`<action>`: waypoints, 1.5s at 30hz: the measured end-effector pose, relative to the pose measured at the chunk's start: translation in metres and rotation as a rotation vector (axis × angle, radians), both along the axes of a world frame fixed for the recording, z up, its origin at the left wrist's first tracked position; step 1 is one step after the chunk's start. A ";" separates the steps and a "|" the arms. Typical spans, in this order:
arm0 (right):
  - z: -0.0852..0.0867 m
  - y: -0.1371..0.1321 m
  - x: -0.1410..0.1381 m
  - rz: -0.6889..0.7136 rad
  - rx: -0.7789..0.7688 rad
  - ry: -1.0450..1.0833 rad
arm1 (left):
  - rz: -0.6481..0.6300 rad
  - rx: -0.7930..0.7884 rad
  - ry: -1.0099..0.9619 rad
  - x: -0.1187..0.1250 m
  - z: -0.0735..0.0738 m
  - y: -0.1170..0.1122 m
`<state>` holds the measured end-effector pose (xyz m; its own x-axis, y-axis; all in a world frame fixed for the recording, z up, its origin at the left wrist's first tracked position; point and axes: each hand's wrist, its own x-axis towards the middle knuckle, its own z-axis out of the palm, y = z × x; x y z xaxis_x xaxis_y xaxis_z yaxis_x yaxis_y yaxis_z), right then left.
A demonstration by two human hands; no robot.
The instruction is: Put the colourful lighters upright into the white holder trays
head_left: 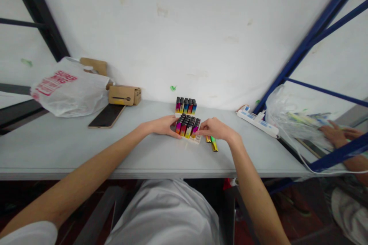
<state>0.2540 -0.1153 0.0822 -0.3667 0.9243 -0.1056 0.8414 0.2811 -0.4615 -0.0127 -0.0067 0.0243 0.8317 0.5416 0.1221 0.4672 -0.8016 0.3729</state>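
Several colourful lighters with black tops (pixel 188 130) stand upright in rows in a white tray (pixel 195 140) on the table. My left hand (pixel 166 125) is closed around the tray's left side, thumb in front and fingers behind. At the right front end, my right hand (pixel 215 128) pinches a purple lighter (pixel 196 127) standing at the tray's corner. Beneath and beside that hand, a green-and-gold lighter (pixel 214 144) and a second gold one (pixel 208 139) lie on the tabletop, partly hidden. Another set of upright lighters (pixel 186 105) stands just behind, close to the wall.
On the grey table (pixel 143 157) at left are a white plastic bag (pixel 71 88), a cardboard box (pixel 125 95) and a phone (pixel 107 116). A power strip (pixel 257 122) lies at right near a blue metal frame (pixel 304 46). Beyond it, another person's hands (pixel 335 134) handle clear plastic.
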 end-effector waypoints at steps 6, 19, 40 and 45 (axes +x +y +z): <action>0.012 -0.010 0.039 -0.254 -0.094 -0.057 | 0.027 -0.004 0.018 -0.001 -0.001 0.001; -0.021 0.009 0.038 -0.359 -0.155 -0.165 | 0.020 -0.024 0.002 -0.001 0.000 0.000; -0.027 0.033 0.019 -0.393 0.031 1.007 | 0.017 -0.022 -0.010 -0.003 0.001 -0.004; -0.029 0.036 0.010 -0.574 0.041 1.003 | 0.028 -0.022 -0.019 -0.003 0.001 -0.005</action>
<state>0.2642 -0.0792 0.0528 0.2064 0.9780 0.0286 0.1108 0.0057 -0.9938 -0.0152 -0.0120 0.0258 0.8136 0.5677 0.1253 0.4825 -0.7796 0.3994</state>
